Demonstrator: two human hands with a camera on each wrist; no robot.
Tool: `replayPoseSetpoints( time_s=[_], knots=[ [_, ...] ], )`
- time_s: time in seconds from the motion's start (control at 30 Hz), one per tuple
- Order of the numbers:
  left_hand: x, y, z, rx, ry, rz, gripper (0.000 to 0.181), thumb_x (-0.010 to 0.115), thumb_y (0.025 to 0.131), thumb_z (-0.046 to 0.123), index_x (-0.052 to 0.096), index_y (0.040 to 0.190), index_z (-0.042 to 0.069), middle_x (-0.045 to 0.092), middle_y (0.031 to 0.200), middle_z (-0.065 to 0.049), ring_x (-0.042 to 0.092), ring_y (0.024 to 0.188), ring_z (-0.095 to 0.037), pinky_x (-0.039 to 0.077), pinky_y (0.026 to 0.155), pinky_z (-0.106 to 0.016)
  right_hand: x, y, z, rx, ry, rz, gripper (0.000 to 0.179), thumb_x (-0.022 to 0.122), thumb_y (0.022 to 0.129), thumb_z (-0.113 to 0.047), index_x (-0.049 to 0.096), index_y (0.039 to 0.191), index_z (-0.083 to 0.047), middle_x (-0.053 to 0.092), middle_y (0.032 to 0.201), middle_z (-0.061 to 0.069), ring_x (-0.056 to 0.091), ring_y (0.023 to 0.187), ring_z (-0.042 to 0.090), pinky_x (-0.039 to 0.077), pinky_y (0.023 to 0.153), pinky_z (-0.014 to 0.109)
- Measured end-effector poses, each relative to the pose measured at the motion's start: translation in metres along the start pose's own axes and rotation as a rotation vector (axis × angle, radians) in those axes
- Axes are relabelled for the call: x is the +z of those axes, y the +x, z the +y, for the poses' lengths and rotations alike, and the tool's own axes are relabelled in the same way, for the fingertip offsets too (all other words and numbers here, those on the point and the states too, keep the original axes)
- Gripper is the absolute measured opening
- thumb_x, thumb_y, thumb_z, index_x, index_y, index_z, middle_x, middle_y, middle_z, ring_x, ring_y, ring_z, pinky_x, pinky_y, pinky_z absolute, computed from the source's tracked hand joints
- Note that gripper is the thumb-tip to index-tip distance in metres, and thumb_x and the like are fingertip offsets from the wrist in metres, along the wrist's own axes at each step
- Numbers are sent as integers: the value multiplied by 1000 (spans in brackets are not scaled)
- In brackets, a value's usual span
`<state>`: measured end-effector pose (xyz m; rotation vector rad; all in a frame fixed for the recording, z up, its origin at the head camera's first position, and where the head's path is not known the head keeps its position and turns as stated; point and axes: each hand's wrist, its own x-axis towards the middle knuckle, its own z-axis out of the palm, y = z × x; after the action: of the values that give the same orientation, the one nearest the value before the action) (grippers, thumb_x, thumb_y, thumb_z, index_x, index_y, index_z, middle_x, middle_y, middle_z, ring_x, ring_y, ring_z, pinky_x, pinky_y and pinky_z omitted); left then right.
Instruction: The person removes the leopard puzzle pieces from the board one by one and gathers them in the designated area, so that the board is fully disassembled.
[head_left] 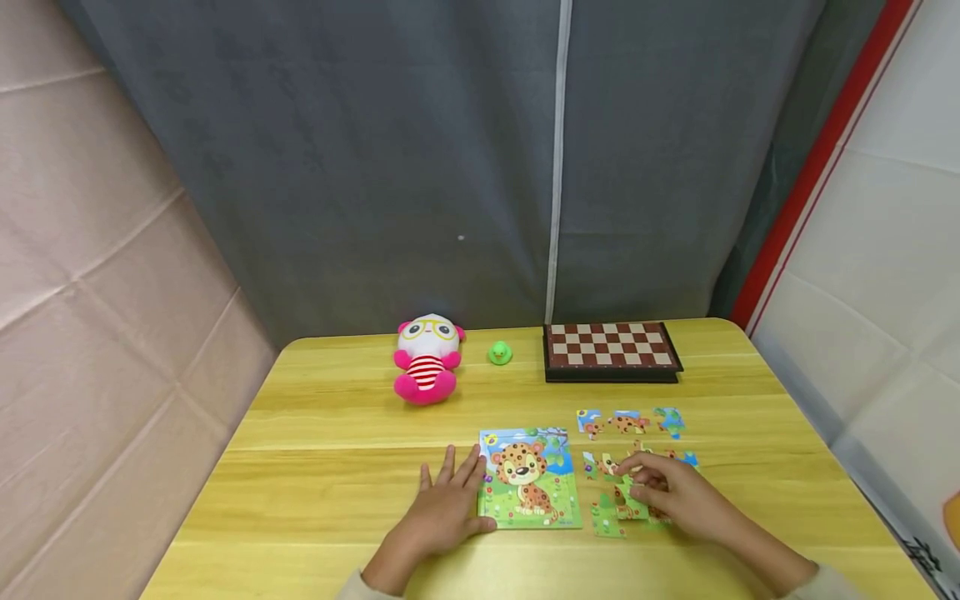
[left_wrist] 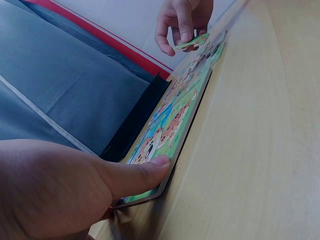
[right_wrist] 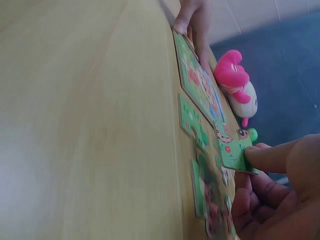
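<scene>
A square leopard jigsaw puzzle board [head_left: 531,483] lies on the table. At its left side my left hand [head_left: 446,510] rests with spread, fairly straight fingers; the left wrist view shows the thumb [left_wrist: 145,175] on the board's corner. My right hand [head_left: 686,498], to the right of the board, pinches a green puzzle piece [right_wrist: 232,152] between thumb and fingers, raised above other pieces. Loose puzzle pieces lie in rows beneath and around that hand, among them a green corner piece [head_left: 606,518] and a leopard-spotted piece [head_left: 628,422]. The hand hides some of them.
Behind the board sit a pink and white plush toy [head_left: 426,362], a small green duck [head_left: 500,353] and a folded chessboard [head_left: 611,348]. A grey curtain [head_left: 375,167] hangs along the far edge of the wooden table [head_left: 300,483].
</scene>
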<state>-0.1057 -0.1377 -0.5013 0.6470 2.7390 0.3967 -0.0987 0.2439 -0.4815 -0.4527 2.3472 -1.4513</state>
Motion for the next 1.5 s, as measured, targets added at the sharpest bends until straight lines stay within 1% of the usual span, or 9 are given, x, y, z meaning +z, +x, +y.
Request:
replayPoseSetpoints(
  time_s=[0.07, 0.27, 0.53, 0.67, 0.8, 0.9, 1.1, 1.27, 1.5],
  knots=[
    [-1, -1, 1, -2, -2, -2, 97, 65, 91, 62, 27, 164, 9, 12, 173, -7, 4, 156, -47, 11, 111, -83, -4, -5, 2, 7, -4, 10, 28, 62, 102, -8, 62, 128, 2, 67, 95, 12, 57, 63, 16, 51, 55, 28],
    [-1, -1, 1, -2, -14, -3, 96, 66, 91, 60, 28, 163, 8, 13, 173, -8, 4, 156, -48, 10, 112, -83, -15, -20, 10, -2, -73, 67, 28, 66, 101, -10, 63, 127, -2, 67, 98, 7, 61, 79, 11, 51, 64, 26],
    [3, 0, -2, 20, -37, 18, 97, 65, 92, 61, 27, 163, 6, 13, 173, -10, 5, 155, -51, 8, 110, -85, -32, -37, 22, 5, -99, 90, 30, 64, 101, -10, 62, 130, -2, 68, 100, 7, 62, 81, 8, 52, 64, 26],
    [2, -1, -1, 12, -28, 8, 98, 64, 92, 61, 25, 164, 7, 11, 173, -9, 4, 156, -49, 7, 111, -84, -40, -45, 28, -2, -109, 94, 31, 62, 102, -8, 60, 131, 3, 68, 100, 8, 62, 81, 9, 52, 63, 27],
    [2, 0, -1, 1, -23, -1, 97, 66, 92, 59, 26, 163, 8, 11, 173, -9, 3, 156, -49, 7, 111, -83, -46, -52, 36, 22, -133, 112, 30, 63, 102, -7, 60, 129, 5, 69, 103, 6, 62, 85, 5, 54, 67, 25],
    [2, 0, -1, 1, -20, -1, 97, 66, 92, 59, 26, 163, 7, 11, 173, -9, 3, 155, -49, 7, 111, -83, -48, -55, 41, 38, -159, 130, 31, 65, 100, -7, 62, 129, 4, 68, 106, 5, 62, 88, 1, 56, 71, 24],
    [1, 0, 0, 2, -15, 0, 97, 65, 92, 60, 26, 164, 8, 11, 173, -8, 3, 156, -48, 8, 111, -83, -50, -58, 48, 73, -187, 140, 30, 67, 99, -8, 64, 127, 1, 68, 107, 7, 59, 88, -2, 56, 71, 24],
    [-3, -2, 2, 1, -5, 2, 97, 64, 92, 61, 27, 164, 9, 12, 173, -7, 4, 156, -47, 10, 112, -82, -46, -59, 53, 72, -216, 161, 29, 69, 96, -4, 66, 125, -1, 70, 111, 7, 62, 90, -3, 57, 71, 24],
    [-3, -3, 3, 6, 0, 6, 97, 65, 91, 62, 27, 163, 8, 12, 173, -8, 5, 156, -48, 11, 112, -83, -42, -58, 57, 73, -244, 199, 28, 68, 96, -3, 67, 124, 0, 68, 101, 0, 55, 83, -2, 52, 68, 23]
  ],
)
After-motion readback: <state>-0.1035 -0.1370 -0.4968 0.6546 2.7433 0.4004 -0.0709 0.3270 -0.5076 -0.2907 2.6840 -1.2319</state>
